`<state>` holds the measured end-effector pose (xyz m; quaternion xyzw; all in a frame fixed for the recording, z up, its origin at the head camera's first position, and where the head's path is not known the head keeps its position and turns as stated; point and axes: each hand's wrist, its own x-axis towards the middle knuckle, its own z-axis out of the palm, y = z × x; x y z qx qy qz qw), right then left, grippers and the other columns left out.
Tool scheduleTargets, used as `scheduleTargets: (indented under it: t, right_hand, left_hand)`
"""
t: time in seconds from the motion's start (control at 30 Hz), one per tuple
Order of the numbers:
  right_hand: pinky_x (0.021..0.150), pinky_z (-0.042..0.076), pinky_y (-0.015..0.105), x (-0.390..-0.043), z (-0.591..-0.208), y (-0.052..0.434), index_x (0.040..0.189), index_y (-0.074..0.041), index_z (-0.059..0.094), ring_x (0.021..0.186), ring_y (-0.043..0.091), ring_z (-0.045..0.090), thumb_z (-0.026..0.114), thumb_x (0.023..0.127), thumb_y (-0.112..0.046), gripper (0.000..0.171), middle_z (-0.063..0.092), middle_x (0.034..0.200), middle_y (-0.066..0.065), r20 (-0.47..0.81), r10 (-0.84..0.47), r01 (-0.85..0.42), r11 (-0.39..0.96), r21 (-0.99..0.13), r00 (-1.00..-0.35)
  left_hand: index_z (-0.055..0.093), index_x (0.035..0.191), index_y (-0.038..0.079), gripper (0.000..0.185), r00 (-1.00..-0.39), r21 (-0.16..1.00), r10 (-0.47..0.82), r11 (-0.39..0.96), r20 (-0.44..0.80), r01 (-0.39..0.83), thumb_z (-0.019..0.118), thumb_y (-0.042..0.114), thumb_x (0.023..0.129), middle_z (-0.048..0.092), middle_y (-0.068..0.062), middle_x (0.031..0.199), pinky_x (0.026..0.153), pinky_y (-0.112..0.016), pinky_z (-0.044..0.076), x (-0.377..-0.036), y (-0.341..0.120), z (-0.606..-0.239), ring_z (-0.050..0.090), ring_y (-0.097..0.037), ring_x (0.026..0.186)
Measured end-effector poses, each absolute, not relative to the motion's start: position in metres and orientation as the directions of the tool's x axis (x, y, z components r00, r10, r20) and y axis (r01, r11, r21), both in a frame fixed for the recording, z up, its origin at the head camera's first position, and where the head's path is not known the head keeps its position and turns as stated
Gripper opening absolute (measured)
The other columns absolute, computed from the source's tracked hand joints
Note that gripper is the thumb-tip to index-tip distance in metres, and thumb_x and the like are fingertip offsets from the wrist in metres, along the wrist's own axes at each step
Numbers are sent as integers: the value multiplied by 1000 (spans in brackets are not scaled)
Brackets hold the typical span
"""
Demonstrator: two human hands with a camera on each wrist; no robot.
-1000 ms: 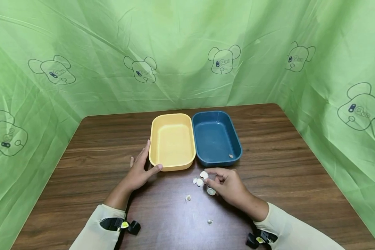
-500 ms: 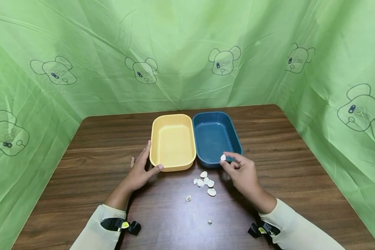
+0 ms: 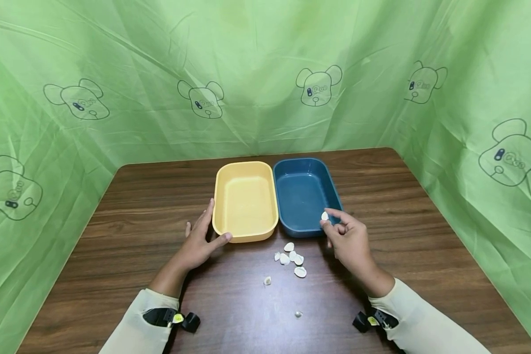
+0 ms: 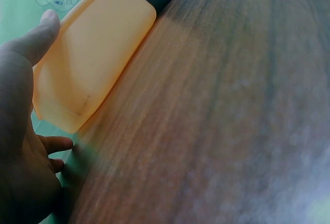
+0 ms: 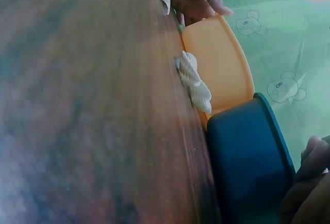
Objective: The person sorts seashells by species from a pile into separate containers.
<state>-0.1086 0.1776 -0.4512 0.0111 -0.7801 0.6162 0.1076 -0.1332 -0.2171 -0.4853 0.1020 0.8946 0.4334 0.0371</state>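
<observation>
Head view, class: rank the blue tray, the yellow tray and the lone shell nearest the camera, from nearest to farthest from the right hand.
1. Blue tray, under the right hand's fingertips.
2. Yellow tray, left of the blue tray.
3. Lone shell, on the table by the near edge.

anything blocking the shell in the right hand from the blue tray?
Nothing visible. The right hand pinches the shell right at the near rim of the blue tray, and the tray is open-topped with nothing between.
</observation>
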Motion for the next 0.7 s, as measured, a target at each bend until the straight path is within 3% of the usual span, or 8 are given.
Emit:
scheduleTargets:
  t: [0.3,0.7]
  right_hand:
    - [30,33,24,-111,-451,181,153,-9,63,32,3,39,70,104,-2,50,52,49,-5,158,90,-140,172,-975,-983]
    - [30,34,25,-106,-448,179,149,-10,67,33,4,40,71,104,-4,45,52,51,-4,167,75,-153,161,-975,-983]
  left_hand:
    - [-3,177,38,110,-975,779,219,606,29,159,75,52,101,9,-2,186,121,-84,-17,-134,-217,-485,8,-41,172]
    - [-3,177,36,110,-976,782,217,602,31,159,76,50,101,9,-3,186,121,-84,-17,-133,-217,-485,9,-42,172]
